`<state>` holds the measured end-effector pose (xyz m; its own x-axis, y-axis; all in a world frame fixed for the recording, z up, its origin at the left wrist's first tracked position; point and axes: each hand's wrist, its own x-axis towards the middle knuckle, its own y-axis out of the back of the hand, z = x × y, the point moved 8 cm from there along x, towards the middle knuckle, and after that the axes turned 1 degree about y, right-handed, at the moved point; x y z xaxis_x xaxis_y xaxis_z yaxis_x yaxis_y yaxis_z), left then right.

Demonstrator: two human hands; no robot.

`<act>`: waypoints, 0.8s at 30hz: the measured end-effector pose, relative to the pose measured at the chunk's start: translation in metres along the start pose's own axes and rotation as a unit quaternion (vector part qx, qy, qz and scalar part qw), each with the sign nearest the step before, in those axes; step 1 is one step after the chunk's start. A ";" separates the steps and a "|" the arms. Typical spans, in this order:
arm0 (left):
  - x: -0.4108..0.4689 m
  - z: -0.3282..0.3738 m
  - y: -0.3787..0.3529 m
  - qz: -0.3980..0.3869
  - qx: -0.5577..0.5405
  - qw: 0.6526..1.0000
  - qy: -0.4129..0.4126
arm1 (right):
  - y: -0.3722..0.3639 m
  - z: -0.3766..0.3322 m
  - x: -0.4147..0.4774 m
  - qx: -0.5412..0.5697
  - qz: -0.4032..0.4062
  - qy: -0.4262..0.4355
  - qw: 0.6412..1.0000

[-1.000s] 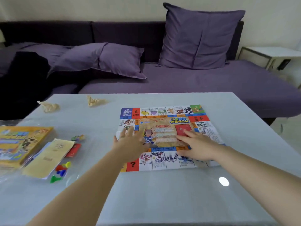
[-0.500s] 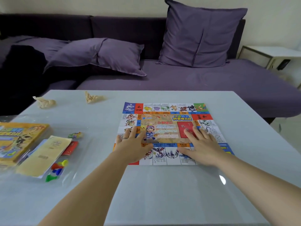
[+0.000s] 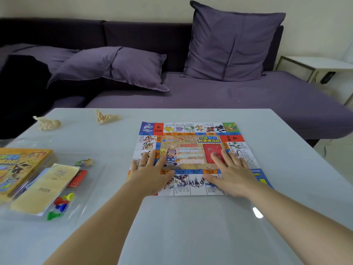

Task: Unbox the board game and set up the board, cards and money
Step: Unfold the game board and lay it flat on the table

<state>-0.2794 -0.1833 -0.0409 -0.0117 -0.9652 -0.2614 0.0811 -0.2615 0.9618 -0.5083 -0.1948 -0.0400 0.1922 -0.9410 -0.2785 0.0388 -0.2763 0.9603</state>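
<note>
Both left hand (image 3: 150,175) and right hand (image 3: 234,175), fingers (image 3: 152,156) released flat, slid nearer along board (image 3: 191,139).

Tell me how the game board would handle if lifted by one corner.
Probably floppy and light: the game board looks like a thin sheet, the left hand and right hand pressing it flat. It may slide easily, since the table looks glossy.
</note>
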 end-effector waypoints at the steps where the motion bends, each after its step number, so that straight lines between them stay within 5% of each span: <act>1: -0.001 0.002 0.000 0.000 -0.002 1.000 -0.001 | 0.000 0.001 -0.001 0.001 -0.001 -0.002 1.000; 8: -0.010 0.005 0.007 0.007 -0.027 1.000 -0.002 | 0.012 0.000 -0.010 0.000 0.006 0.008 1.000; 13: -0.051 -0.017 0.045 0.084 -0.115 0.990 0.008 | 0.059 -0.035 -0.027 0.033 0.062 0.063 0.996; 18: -0.124 -0.090 0.092 0.260 -0.231 0.936 0.058 | 0.094 -0.131 -0.042 0.078 0.087 0.181 0.977; 24: -0.174 -0.187 0.085 0.271 -0.165 0.934 0.167 | 0.084 -0.267 -0.049 0.127 0.042 0.276 0.952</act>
<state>-0.0844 -0.0353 0.0709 0.4272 -0.8835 0.1925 0.2878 0.3346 0.8973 -0.2523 -0.1192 0.0586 0.6726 -0.7354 -0.0832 -0.2236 -0.3091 0.9244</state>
